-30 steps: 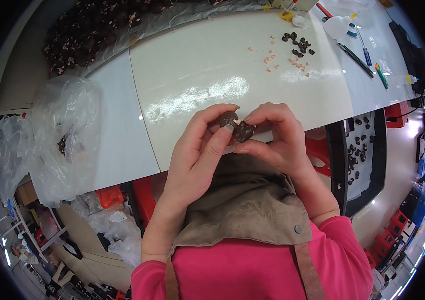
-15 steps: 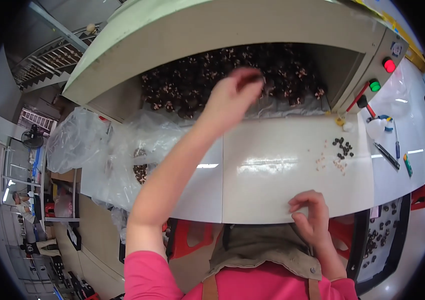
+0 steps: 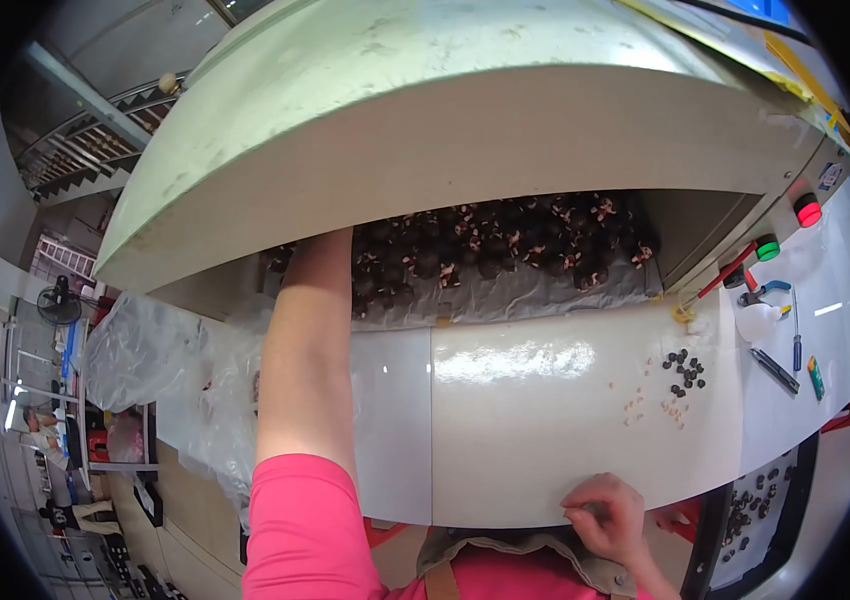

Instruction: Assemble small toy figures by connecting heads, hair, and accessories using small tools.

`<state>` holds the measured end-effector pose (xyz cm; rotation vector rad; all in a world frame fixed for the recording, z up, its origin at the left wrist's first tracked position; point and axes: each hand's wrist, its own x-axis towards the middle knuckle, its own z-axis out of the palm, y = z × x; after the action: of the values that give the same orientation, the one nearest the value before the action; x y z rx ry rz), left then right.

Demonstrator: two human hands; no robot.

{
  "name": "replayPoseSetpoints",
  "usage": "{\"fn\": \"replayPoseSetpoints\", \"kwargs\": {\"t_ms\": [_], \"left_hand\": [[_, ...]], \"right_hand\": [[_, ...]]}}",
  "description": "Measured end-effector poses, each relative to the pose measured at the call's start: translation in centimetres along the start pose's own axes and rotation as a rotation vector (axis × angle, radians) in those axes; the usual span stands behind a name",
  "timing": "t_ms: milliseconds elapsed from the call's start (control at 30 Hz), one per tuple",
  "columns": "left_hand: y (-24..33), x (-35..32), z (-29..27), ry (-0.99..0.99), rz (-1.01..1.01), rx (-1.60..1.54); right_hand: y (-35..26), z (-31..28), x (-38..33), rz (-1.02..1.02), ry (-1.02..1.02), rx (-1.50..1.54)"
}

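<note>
I stand in a factory workshop: a pale green machine hood (image 3: 425, 110) arches over a heap of small dark parts (image 3: 505, 250), red and green push buttons (image 3: 807, 210) sit right of the hood, and hand tools (image 3: 775, 368) lie on the white workbench (image 3: 545, 430) below it.

The person wears a bright pink top with short sleeves; the left sleeve (image 3: 305, 520) ends above the elbow, leaving the forearm bare. Over the top lies a khaki apron (image 3: 535, 555) with brown straps. Both hands are bare, without gloves.
</note>
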<state>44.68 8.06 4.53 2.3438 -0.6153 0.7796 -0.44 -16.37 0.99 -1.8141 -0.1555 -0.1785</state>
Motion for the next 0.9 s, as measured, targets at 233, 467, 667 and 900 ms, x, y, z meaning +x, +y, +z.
{"fn": "replayPoseSetpoints", "kwargs": {"t_ms": [233, 467, 667, 900], "left_hand": [[4.7, 0.0, 4.1, 0.061, 0.177, 0.066], [11.7, -0.3, 7.1, 0.008, 0.489, 0.067], [17.6, -3.0, 6.4, -0.007, 0.519, 0.051], [21.4, -7.9, 8.4, -0.128, 0.564, 0.042]], "right_hand": [[0.3, 0.7, 0.7, -0.048, 0.024, -0.025], [-0.1, 0.4, 0.8, -0.081, 0.024, -0.086], [-0.4, -0.6, 0.9, -0.068, -0.048, -0.096], [-1.8, -4.7, 2.4, 0.019, 0.353, 0.019]]}}
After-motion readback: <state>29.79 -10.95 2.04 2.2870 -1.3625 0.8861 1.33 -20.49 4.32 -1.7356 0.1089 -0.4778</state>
